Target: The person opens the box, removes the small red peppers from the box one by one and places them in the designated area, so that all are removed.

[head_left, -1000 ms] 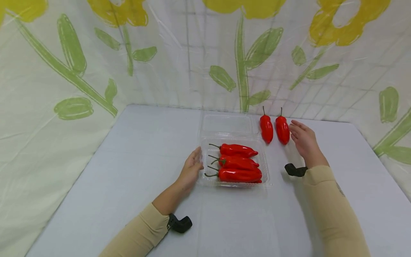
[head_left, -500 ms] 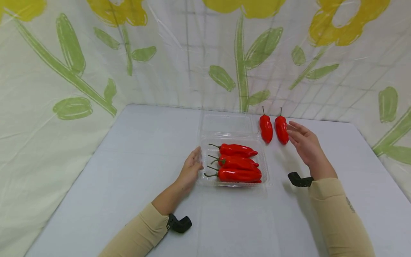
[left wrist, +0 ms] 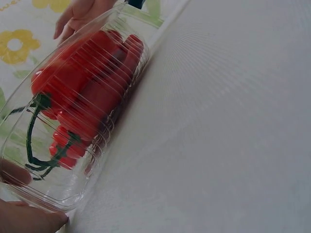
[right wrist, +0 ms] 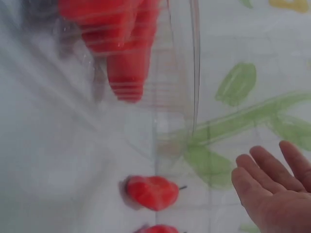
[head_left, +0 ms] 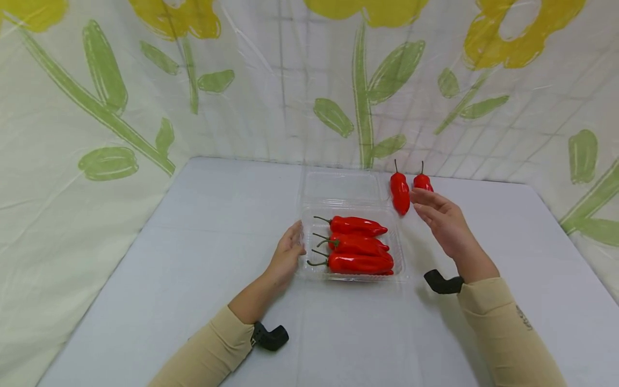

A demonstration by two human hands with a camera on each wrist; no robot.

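Note:
A clear plastic clamshell container lies with its lid folded back, on the white table. Several glossy red chili peppers with green stems lie side by side in it, stems to the left. My left hand holds the container's left side; in the left wrist view the thumb is at its near lower corner. My right hand is raised right of the container, fingers extended and holding nothing. It overlaps one loose red pepper, hiding its lower part. Another loose pepper lies just left of its fingertips.
The white table reaches back to a pale curtain printed with yellow flowers and green leaves. Each wrist wears a black camera, the left one near the table's front and the right one beside the sleeve.
My right hand has drawn slightly back from the right loose pepper, then swung left across its lower part. The left hand, container and peppers have stayed in place.

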